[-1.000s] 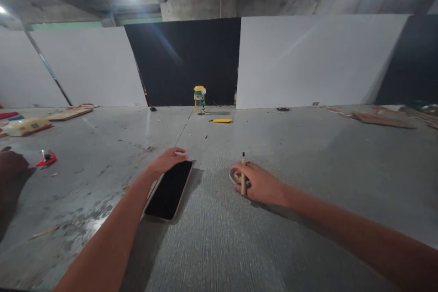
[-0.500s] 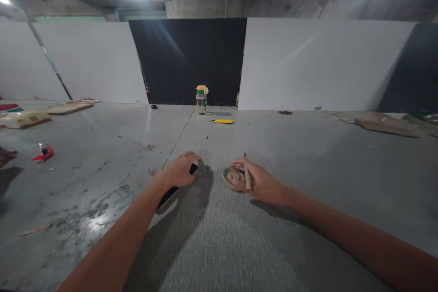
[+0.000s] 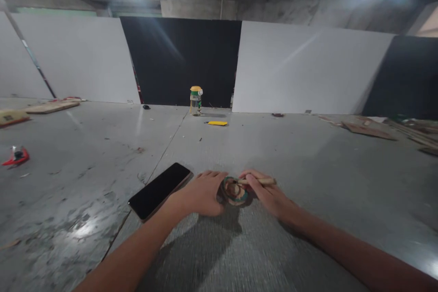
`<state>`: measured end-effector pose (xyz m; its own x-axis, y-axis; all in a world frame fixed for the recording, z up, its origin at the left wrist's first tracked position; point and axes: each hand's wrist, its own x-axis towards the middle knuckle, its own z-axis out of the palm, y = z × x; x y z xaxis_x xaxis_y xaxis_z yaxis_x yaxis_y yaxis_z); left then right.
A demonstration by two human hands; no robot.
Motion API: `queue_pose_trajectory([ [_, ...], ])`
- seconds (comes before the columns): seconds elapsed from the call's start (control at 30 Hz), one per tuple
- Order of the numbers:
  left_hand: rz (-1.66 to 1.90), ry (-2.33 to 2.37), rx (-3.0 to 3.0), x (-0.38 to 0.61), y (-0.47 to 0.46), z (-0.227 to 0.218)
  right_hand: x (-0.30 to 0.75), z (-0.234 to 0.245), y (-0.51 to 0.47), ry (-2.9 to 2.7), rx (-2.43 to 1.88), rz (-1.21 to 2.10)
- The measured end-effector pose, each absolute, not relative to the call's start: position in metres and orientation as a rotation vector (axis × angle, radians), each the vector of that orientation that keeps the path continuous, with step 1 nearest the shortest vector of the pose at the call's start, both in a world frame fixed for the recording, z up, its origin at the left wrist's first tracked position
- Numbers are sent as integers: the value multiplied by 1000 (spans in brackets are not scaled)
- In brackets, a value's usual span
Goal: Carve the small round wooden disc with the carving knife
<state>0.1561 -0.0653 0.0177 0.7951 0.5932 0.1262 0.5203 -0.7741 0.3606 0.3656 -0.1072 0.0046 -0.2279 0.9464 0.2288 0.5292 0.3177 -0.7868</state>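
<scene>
A small round disc (image 3: 234, 190), brown with a green rim, lies on the grey floor between my two hands. My left hand (image 3: 202, 193) rests beside its left edge, fingers curled down onto the floor and touching the disc. My right hand (image 3: 265, 191) is closed on a thin tan pen-like stick (image 3: 260, 181), whose tip points left onto the disc. A black phone (image 3: 159, 190) lies face up on the floor just left of my left hand, not touched.
A clear bottle with a yellow lid (image 3: 195, 100) and a yellow cutter (image 3: 216, 123) sit farther out by the black and white wall panels. A red tool (image 3: 15, 156) lies far left. Cardboard scraps (image 3: 367, 130) lie at the right.
My left hand left the phone and moved right to the disc. My right hand turned the stick from upright to lying sideways, with its tip on the disc.
</scene>
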Motion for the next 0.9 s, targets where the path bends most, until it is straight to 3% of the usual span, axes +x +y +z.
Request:
queue_pose_trajectory([
  [0.13,362,1112,2654,150,-79,21,350,13,-122,-1864,-1226,1022],
  [0.2,356,1009,2653,145,-80,21,345,16,-129,-1891,-1205,1091],
  [0.3,350,824,2643,138,-73,18,344,16,-135,-1905,-1228,1006],
  [0.5,397,1103,2649,137,-68,9,355,11,-134,-1847,-1242,961],
  [0.67,366,910,2701,142,-74,10,364,11,-134,-1966,-1259,883],
  [0.8,396,1272,2679,150,-79,10,366,8,-133,-2106,-1189,768],
  [0.9,360,1237,2681,152,-79,14,366,6,-135,-2137,-1134,707],
])
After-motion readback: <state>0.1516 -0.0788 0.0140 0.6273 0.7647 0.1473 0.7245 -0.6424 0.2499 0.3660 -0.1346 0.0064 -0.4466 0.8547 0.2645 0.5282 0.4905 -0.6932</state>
